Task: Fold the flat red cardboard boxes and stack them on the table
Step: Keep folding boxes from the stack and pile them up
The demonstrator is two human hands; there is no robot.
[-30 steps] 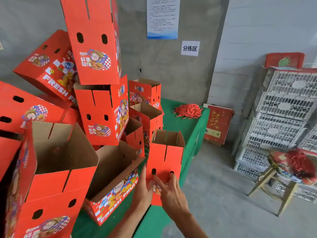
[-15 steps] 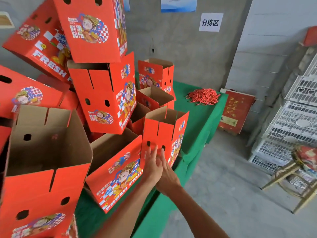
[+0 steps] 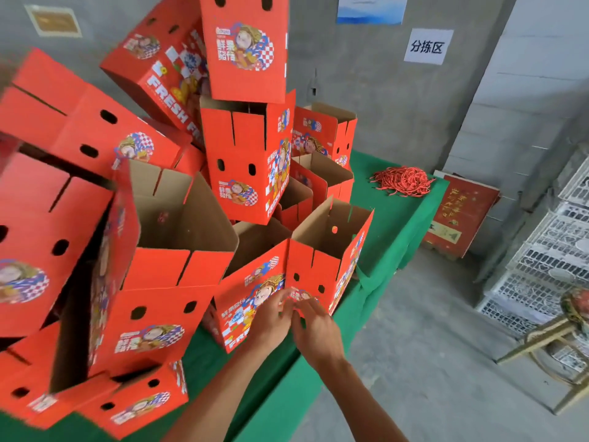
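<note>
A folded red cardboard box (image 3: 322,269) stands upright with its open top showing brown inside, at the front edge of the green table (image 3: 392,224). My left hand (image 3: 271,317) and my right hand (image 3: 314,330) press with straight fingers against the lower part of its near face. Just to its left a tilted red box (image 3: 251,298) leans against it. Behind and to the left rises a loose pile of several folded red boxes (image 3: 245,167), some upright, some tipped over.
A heap of red cords (image 3: 401,180) lies on the far right of the table. A red flat pack (image 3: 459,215) leans on the wall. White plastic crates (image 3: 548,260) and a wooden stool (image 3: 548,342) stand at the right on the concrete floor.
The box has been pushed further onto the table next to the tilted box. Both hands slid down to its lower face. My view has moved closer to the pile.
</note>
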